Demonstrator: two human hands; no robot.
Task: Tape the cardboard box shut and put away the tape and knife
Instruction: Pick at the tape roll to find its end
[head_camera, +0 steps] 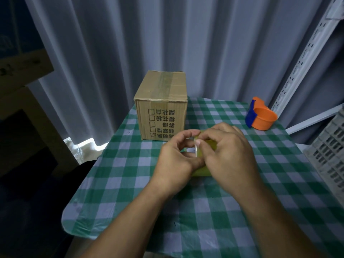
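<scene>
Hands, two of them, meet over the middle of one small table, both on a single roll of tape [200, 172], yellowish and see-through. The left hand [176, 157] curls round the roll's near-left side, with its thumb under and its fingers arched over the top. The right hand [227, 153] covers the roll's right side, its thumb and fingertips pinching at the upper edge. The picture is soft there, so I cannot tell whether they hold a loose end of tape or just the rim. The roll sits low over the cloth; I cannot say if it touches.

One cardboard box [162, 108] stands upright at the far left of the table, just beyond the hands, its flaps down. One strip of clear tape [163, 82] runs across its top and over the front edge. Its near face carries five printed checkboxes with characters beside them.

One green-and-white checked tablecloth [167, 211] covers the table. At the far right corner, well apart from the box, sits one orange round holder [264, 120] with one blue piece [250, 116] on its left side, possibly a tape cutter. One grey slotted crate [329, 151] stands off the table's right edge, beside one perforated metal upright [305, 60]. A pale curtain [186, 43] hangs behind.
</scene>
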